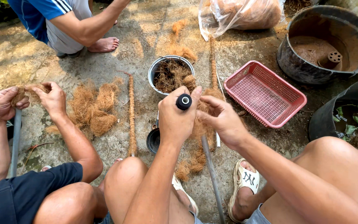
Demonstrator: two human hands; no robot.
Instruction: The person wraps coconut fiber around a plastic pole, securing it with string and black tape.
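Left hand (178, 120) grips a black thread spool (183, 101); right hand (222, 120) pinches coir (thread itself too fine to see) around the pole (212, 170) mid-ground; wrap tight, even turns

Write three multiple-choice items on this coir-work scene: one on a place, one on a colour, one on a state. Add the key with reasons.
1. Where does the metal bowl of fibre stand?
A. On the ground ahead of the left hand
B. Inside the basket
C. On a knee

2. What colour is the basket?
A. Green
B. Pink
C. Black

3. What is the state of the left hand?
A. Open and flat
B. Closed around a black spool
C. Resting on the ground

Key: 1 A, the bowl sits on the concrete just beyond the left hand. 2 B, its mesh walls are plainly pink. 3 B, the fingers wrap the spool, whose end shows above the fist, while the right hand pinches fibre beside it.
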